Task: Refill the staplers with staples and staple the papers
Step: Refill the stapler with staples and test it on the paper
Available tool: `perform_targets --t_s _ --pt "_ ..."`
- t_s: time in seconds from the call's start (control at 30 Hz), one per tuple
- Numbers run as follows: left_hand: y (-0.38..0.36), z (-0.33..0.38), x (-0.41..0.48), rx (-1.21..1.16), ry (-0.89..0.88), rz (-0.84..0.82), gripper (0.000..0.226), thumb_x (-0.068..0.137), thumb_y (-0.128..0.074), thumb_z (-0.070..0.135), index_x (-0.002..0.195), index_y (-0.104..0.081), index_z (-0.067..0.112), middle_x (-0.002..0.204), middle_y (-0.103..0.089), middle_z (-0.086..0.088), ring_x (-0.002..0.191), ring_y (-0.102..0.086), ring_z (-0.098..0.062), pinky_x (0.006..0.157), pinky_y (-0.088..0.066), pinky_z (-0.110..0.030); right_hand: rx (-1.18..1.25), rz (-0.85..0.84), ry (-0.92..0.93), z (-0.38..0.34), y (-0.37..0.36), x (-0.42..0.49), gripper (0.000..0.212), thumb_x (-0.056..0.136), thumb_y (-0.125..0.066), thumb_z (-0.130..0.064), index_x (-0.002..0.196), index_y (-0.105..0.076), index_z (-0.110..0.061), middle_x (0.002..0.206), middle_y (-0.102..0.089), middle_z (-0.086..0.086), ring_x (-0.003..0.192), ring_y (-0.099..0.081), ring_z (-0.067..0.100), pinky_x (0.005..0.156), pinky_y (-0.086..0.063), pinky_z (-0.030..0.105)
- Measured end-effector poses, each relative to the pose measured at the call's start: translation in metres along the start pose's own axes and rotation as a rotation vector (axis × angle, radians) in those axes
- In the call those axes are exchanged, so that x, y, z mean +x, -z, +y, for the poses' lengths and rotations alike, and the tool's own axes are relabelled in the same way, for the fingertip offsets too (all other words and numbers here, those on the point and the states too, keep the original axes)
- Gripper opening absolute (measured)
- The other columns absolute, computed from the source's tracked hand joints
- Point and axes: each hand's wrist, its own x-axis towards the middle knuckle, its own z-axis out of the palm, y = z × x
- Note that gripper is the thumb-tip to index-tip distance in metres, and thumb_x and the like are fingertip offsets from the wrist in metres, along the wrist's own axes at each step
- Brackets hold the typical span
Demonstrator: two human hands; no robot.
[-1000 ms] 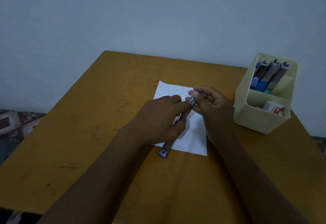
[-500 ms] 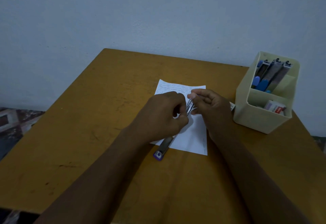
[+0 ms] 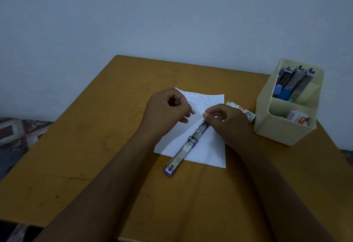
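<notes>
While the stapler lies opened flat, diagonal across the paper, right hand fingers pinch its far end. Purple near end overhangs the paper's near edge onto the counter. Left hand sits just left of the right fingers, apart; its curled fingers pinch a short staple strip over the paper. Staple box lies just behind the right fingers. Bin stands right of them by the counter's right edge, with staplers in its back compartment and a second box in front. Wide counter runs left of the left fingers to the edge.
</notes>
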Motion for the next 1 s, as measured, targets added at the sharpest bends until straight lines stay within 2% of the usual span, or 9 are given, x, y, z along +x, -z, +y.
perform_targets --t_s 0.07,0.17,0.33,0.53,0.63,0.77,0.83,0.9,1.0 --pt "0.0 0.0 0.0 0.0 -0.009 -0.008 0.004 0.081 -0.062 -0.006 0.078 -0.063 -0.004 0.073 -0.068 -0.016 0.068 -0.069 -0.024 0.058 -0.056 -0.027 -0.073 0.002 0.03 -0.001 0.001 -0.001 0.014 0.084 -0.067 -0.027 0.094 -0.069 -0.017 0.087 -0.066 -0.005 0.072 -0.057 0.003 0.065 -0.039 0.003" --pt "0.001 0.0 -0.001 -0.008 -0.016 -0.05 0.003 0.081 -0.063 -0.007 0.081 -0.063 -0.004 0.073 -0.067 -0.015 0.067 -0.068 -0.022 0.056 -0.056 -0.027 -0.156 -0.003 0.089 -0.002 0.001 -0.003 0.019 0.086 -0.066 -0.025 0.101 -0.068 -0.014 0.085 -0.059 -0.008 0.061 -0.046 -0.003 0.06 -0.035 -0.002" --pt "0.002 -0.002 -0.003 0.025 -0.033 -0.103 0.004 0.082 -0.064 -0.007 0.084 -0.063 -0.003 0.075 -0.066 -0.014 0.065 -0.064 -0.018 0.054 -0.055 -0.028 -0.075 0.0 0.071 0.001 0.005 -0.005 0.014 0.087 -0.064 -0.023 0.098 -0.067 -0.016 0.09 -0.064 -0.006 0.062 -0.053 -0.001 0.06 -0.038 0.001" --pt "0.011 0.026 -0.001 0.037 -0.098 -0.112 0.003 0.083 -0.064 -0.008 0.084 -0.063 -0.005 0.08 -0.066 -0.021 0.066 -0.063 -0.017 0.054 -0.053 -0.026 -0.059 -0.065 0.078 -0.014 0.033 -0.012 0.005 0.087 -0.063 -0.02 0.088 -0.068 -0.019 0.079 -0.064 -0.008 0.068 -0.057 -0.002 0.062 -0.041 0.005" --pt "0.008 0.049 -0.004 0.022 -0.149 -0.153 0.005 0.082 -0.065 -0.008 0.082 -0.062 -0.004 0.079 -0.066 -0.02 0.066 -0.062 -0.019 0.055 -0.052 -0.028 -0.121 -0.054 0.109 -0.023 0.055 -0.028 0.01 0.088 -0.061 -0.019 0.086 -0.07 -0.016 0.075 -0.063 -0.01 0.068 -0.057 0.004 0.063 -0.045 0.018" --pt "-0.024 0.084 -0.024 0.017 -0.192 -0.299 0.006 0.08 -0.067 -0.008 0.082 -0.062 -0.005 0.079 -0.063 -0.027 0.064 -0.061 -0.021 0.054 -0.053 -0.029 -0.159 -0.014 0.093 -0.03 0.103 -0.063 0.011 0.089 -0.059 -0.019 0.087 -0.069 -0.015 0.074 -0.063 -0.008 0.067 -0.058 0.007 0.064 -0.047 0.019" --pt "-0.045 0.095 -0.036 0.025 -0.217 -0.378 0.007 0.08 -0.067 -0.009 0.081 -0.062 -0.005 0.077 -0.062 -0.027 0.062 -0.058 -0.022 0.054 -0.053 -0.029 -0.206 -0.043 0.049 -0.028 0.128 -0.08 0.009 0.09 -0.058 -0.021 0.087 -0.067 -0.019 0.076 -0.061 -0.011 0.071 -0.057 0.003 0.066 -0.045 0.014" --pt "-0.075 0.104 -0.048 0.042 -0.226 -0.46 0.009 0.079 -0.069 -0.006 0.08 -0.063 0.001 0.075 -0.064 -0.021 0.062 -0.057 -0.019 0.055 -0.053 -0.029 -0.269 -0.044 -0.015 -0.02 0.161 -0.105 0.007 0.09 -0.057 -0.025 0.087 -0.063 -0.024 0.077 -0.058 -0.017 0.072 -0.054 -0.001 0.063 -0.039 0.01" --pt "-0.121 0.113 -0.068 0.067 -0.239 -0.58 0.014 0.077 -0.071 -0.004 0.078 -0.064 0.009 0.075 -0.066 -0.015 0.06 -0.058 -0.016 0.055 -0.053 -0.028 -0.321 0.011 -0.144 0.0 0.206 -0.148 0.009 0.09 -0.056 -0.026 0.084 -0.062 -0.024 0.075 -0.061 -0.012 0.07 -0.057 0.003 0.059 -0.039 0.014"
